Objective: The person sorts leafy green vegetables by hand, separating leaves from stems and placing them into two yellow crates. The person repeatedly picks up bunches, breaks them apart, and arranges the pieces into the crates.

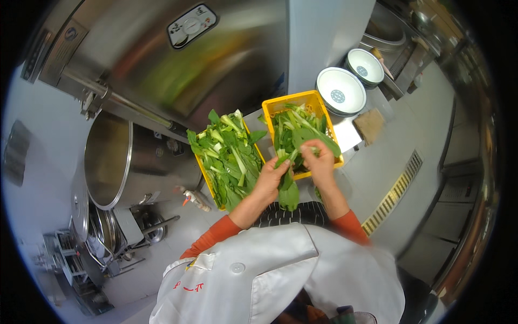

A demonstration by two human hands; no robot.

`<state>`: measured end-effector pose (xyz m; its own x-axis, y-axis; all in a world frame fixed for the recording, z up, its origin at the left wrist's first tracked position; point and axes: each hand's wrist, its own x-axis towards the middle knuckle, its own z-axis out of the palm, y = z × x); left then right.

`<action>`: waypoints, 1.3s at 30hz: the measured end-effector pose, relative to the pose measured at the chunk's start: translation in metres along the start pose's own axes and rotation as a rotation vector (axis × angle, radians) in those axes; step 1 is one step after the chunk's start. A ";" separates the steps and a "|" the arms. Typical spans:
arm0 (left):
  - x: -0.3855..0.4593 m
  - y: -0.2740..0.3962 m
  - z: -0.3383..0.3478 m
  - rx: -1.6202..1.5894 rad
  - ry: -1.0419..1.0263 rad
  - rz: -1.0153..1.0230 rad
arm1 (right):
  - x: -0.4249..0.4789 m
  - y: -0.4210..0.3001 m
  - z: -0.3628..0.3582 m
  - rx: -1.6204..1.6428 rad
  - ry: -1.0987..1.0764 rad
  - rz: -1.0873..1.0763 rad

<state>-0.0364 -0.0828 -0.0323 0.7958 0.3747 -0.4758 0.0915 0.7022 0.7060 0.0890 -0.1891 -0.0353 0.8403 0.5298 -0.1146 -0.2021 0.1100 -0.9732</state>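
Both hands are over the front of a yellow plastic basket [337, 157] that holds leafy greens. My left hand [272, 180] grips a bunch of leafy green stalks [288, 196], whose leaves hang down in front of the basket. My right hand [319, 162] pinches the stem end of a broad green leaf [313, 137] close by. To the left, a second yellow basket [204, 175] is heaped with leafy greens [230, 162], their pale stems pointing several ways.
Stacked white bowls [341, 91] and a brown cloth [369, 125] lie right of the baskets. A large steel pot [129, 162] and a spray bottle [196, 200] are at the left. A steel appliance [226, 60] stands behind; a floor drain grate [394, 190] is at the right.
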 end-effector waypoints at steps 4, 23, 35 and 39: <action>0.020 -0.020 0.002 -0.086 0.054 -0.119 | 0.007 0.008 -0.073 0.515 0.207 0.159; 0.121 0.002 -0.025 1.050 0.100 0.448 | -0.058 0.250 -0.352 -1.258 -0.040 0.586; -0.034 0.046 -0.114 0.636 0.322 0.400 | 0.036 0.102 -0.217 -1.007 0.169 -0.238; -0.048 0.032 -0.138 0.727 0.423 0.412 | 0.060 0.007 -0.073 -0.525 -0.113 -0.150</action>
<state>-0.1544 0.0052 -0.0590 0.5779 0.7991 -0.1660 0.3165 -0.0320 0.9481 0.1750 -0.2182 -0.0638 0.7754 0.6308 0.0271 0.2178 -0.2270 -0.9492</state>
